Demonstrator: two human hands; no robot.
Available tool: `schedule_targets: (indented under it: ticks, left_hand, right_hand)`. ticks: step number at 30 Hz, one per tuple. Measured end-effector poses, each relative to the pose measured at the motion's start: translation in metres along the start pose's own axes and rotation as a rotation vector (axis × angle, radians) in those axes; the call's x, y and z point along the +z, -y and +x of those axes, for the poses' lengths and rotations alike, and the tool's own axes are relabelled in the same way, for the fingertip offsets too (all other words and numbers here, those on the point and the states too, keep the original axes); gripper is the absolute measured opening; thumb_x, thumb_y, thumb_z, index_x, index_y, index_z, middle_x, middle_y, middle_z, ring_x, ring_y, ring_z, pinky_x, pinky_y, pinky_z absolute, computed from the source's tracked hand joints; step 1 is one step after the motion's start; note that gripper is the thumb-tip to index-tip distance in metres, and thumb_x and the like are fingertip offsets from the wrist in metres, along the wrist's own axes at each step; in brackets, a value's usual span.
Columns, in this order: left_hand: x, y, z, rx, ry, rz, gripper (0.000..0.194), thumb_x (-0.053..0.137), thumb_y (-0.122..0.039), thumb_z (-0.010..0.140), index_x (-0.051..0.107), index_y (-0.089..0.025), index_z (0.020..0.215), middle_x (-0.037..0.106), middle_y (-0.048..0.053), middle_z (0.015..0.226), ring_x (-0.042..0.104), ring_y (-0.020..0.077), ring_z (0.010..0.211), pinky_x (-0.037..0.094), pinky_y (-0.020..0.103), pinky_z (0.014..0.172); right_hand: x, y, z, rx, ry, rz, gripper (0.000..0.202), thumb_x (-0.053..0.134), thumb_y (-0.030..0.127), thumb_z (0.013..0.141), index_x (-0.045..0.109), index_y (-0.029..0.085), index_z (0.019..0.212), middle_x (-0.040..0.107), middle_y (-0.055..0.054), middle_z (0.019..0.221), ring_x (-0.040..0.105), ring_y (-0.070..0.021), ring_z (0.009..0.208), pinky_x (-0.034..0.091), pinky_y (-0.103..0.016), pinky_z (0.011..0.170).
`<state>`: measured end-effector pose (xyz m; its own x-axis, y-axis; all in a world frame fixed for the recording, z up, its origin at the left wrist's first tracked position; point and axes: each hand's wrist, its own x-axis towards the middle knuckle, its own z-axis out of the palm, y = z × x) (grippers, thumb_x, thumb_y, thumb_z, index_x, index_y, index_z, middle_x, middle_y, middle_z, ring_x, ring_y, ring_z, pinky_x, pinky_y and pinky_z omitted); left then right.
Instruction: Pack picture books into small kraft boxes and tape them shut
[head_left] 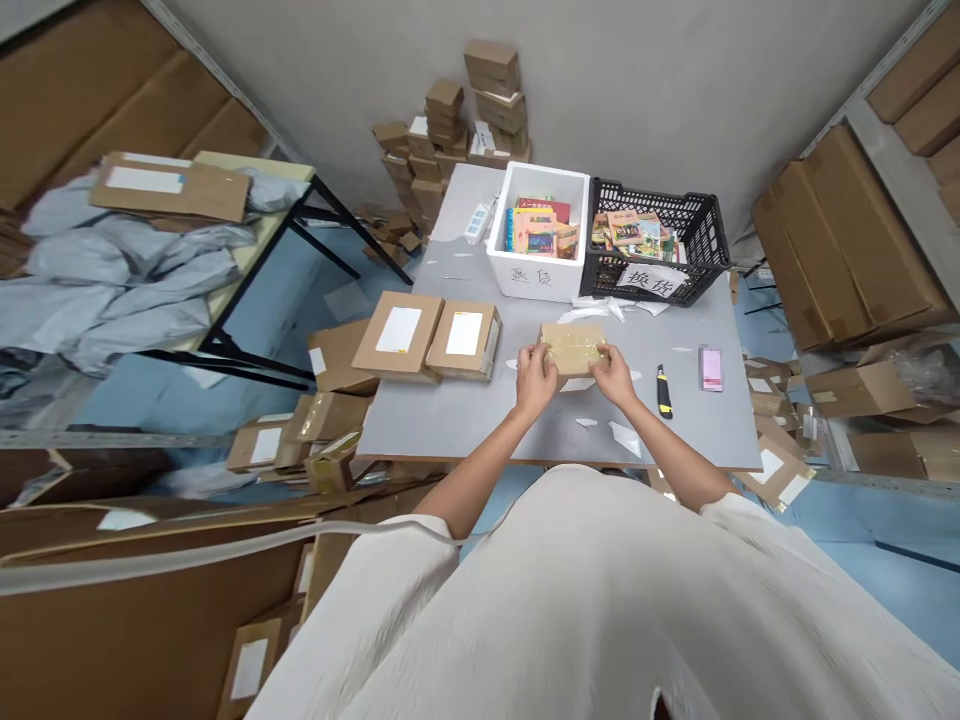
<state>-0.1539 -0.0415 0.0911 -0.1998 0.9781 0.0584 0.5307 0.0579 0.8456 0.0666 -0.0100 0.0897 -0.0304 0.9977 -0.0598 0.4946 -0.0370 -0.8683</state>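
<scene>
A small taped cardboard box [574, 345] is between my two hands over the middle of the grey table. My left hand [535, 380] grips its left side, and my right hand [613, 376] closes on its right side. Shiny clear tape runs across the face turned toward me. A black and yellow utility knife [664, 392] lies just right of my right hand, with a phone [711, 369] beyond it. Two labelled cardboard boxes, one [463, 341] nearer my left hand and a larger one [398, 336], rest side by side on the left.
At the table's back stand a white foam bin [536, 278] and a black plastic crate [694, 270], both holding booklets. Paper scraps [625, 438] lie along the front. Stacked boxes [491, 90] rise by the wall; grey parcels [112, 290] cover a side table at left.
</scene>
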Motion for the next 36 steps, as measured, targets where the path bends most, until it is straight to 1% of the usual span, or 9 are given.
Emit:
schedule_targets:
  ticks: [4,13,17,21,24,27,30,33,36]
  left_hand:
    - [0.019,-0.01,0.005,0.036,0.025,-0.055,0.044,0.057,-0.02,0.102,0.069,-0.025,0.144,0.058,0.014,0.14,0.063,0.0312,0.137,0.055,0.048,0.12]
    - [0.095,-0.048,0.002,0.094,0.198,-0.114,0.045,0.055,-0.019,0.103,0.066,-0.027,0.146,0.057,0.014,0.146,0.066,0.0289,0.136,0.058,0.046,0.117]
    - [0.114,-0.063,0.0,0.092,0.282,-0.04,0.051,0.055,-0.014,0.1,0.066,-0.024,0.148,0.059,0.017,0.148,0.066,0.0313,0.136,0.058,0.049,0.117]
    - [0.114,-0.082,0.001,0.185,0.221,0.164,0.048,0.061,-0.016,0.097,0.07,-0.025,0.144,0.058,0.019,0.159,0.052,0.0416,0.153,0.049,0.063,0.124]
    - [0.111,-0.095,0.0,0.35,0.264,0.186,0.044,0.058,-0.023,0.105,0.069,-0.026,0.147,0.063,0.016,0.156,0.056,0.0374,0.15,0.049,0.056,0.125]
    - [0.104,-0.098,0.001,0.352,0.263,0.218,0.046,0.059,-0.033,0.109,0.065,-0.023,0.153,0.065,0.018,0.152,0.062,0.0376,0.143,0.052,0.052,0.121]
    - [0.091,-0.084,0.005,0.249,0.2,0.241,0.05,0.061,-0.032,0.107,0.062,-0.021,0.156,0.065,0.019,0.152,0.064,0.0401,0.141,0.052,0.054,0.121]
    - [0.072,-0.057,0.011,0.125,0.176,0.19,0.055,0.059,-0.027,0.105,0.058,-0.021,0.159,0.065,0.02,0.151,0.063,0.0396,0.142,0.053,0.055,0.122]
    - [0.053,-0.027,0.016,-0.007,0.152,0.122,0.062,0.06,-0.022,0.1,0.054,-0.019,0.162,0.064,0.02,0.15,0.063,0.0384,0.144,0.053,0.055,0.124]
  right_hand:
    - [-0.024,-0.006,-0.003,-0.015,-0.049,-0.024,0.053,0.069,0.045,0.091,0.068,0.026,0.141,0.072,-0.013,0.15,0.064,-0.0343,0.142,0.048,-0.053,0.128]
    - [-0.109,-0.036,-0.023,0.018,-0.189,-0.061,0.05,0.066,0.038,0.092,0.071,0.026,0.14,0.073,-0.012,0.152,0.065,-0.0348,0.145,0.048,-0.056,0.132]
    - [-0.133,-0.045,-0.029,0.037,-0.225,-0.063,0.055,0.065,0.041,0.095,0.069,0.025,0.147,0.071,-0.014,0.155,0.064,-0.0349,0.146,0.047,-0.057,0.132]
    - [-0.129,-0.048,-0.025,0.008,-0.153,0.049,0.064,0.061,0.053,0.103,0.058,0.027,0.162,0.066,-0.014,0.164,0.065,-0.0324,0.148,0.051,-0.056,0.127]
    - [-0.112,-0.048,-0.015,-0.061,-0.067,0.157,0.065,0.062,0.063,0.104,0.062,0.027,0.157,0.068,-0.014,0.162,0.066,-0.0307,0.149,0.052,-0.05,0.128]
    - [-0.095,-0.052,-0.004,-0.072,-0.034,0.193,0.059,0.062,0.065,0.102,0.071,0.026,0.145,0.075,-0.013,0.151,0.069,-0.0304,0.143,0.053,-0.049,0.127]
    - [-0.086,-0.065,0.0,-0.008,-0.061,0.074,0.048,0.063,0.059,0.101,0.075,0.026,0.134,0.075,-0.012,0.147,0.068,-0.0315,0.141,0.053,-0.052,0.127]
    - [-0.08,-0.083,-0.002,0.09,-0.119,-0.106,0.039,0.068,0.05,0.093,0.076,0.026,0.123,0.072,-0.014,0.148,0.059,-0.0344,0.15,0.046,-0.057,0.132]
    - [-0.069,-0.097,-0.006,0.24,-0.102,-0.125,0.039,0.069,0.046,0.089,0.072,0.026,0.122,0.074,-0.014,0.142,0.065,-0.0357,0.141,0.051,-0.059,0.125]
